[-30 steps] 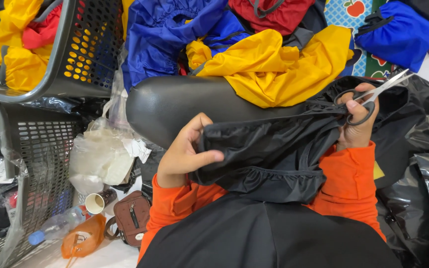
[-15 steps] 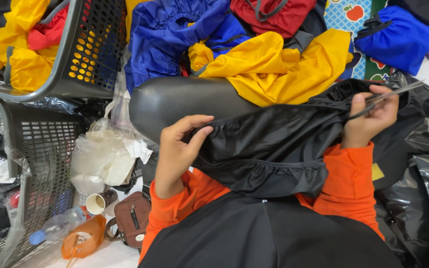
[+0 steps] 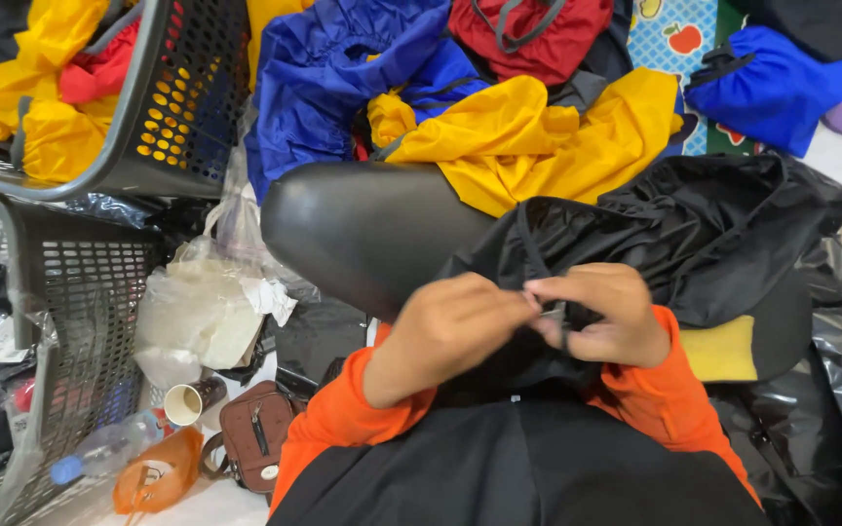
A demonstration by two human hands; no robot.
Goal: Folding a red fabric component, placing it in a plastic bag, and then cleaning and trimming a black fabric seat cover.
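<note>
Setting: floor work area crowded with garments, baskets and black plastic bags [image 3: 835,390]; person seated, orange sleeves, black apron over the lap.
Left hand [image 3: 450,336]: grip closed, fingertips pinching the black fabric at centre.
Right hand [image 3: 601,312]: grip closed on a small dark piece at the same spot, touching the left fingertips.
Black garment [image 3: 694,234]: bunched over the lap and a black rounded cushion [image 3: 363,229], its folds running up and to the right.
Change: a second ago the hands were well apart, the right one holding scissors at the fabric's upper right; no scissors show now, both hands meet at one point.
Reading: cutting appears finished; fine handwork on the cord or seam looks under way.
Near left: brown pouch [image 3: 255,433], paper cup [image 3: 187,401], plastic bottle [image 3: 99,453], grey baskets [image 3: 163,117].
Beyond: yellow garment [image 3: 528,136], blue garment [image 3: 333,78], red one above.
</note>
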